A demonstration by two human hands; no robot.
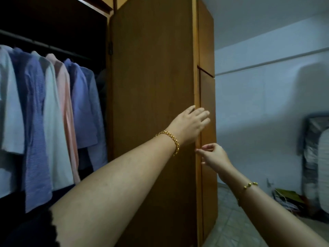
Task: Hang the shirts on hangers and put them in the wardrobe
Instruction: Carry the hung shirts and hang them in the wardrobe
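Observation:
The wooden wardrobe stands open, its brown door (153, 86) swung out in front of me. Inside on the left, several shirts (44, 107) in white, blue and pink hang from a dark rail (41, 44). My left hand (190, 124) lies with straight fingers against the door's outer edge at about mid height. Just below it my right hand (212, 155) pinches the same edge (197, 77) with curled fingers. Neither hand holds a shirt or a hanger.
To the right of the door is a pale wall and a tiled floor (229, 223). A dark framed object (315, 157) leans at the far right with a pile of clutter (286, 198) at its foot.

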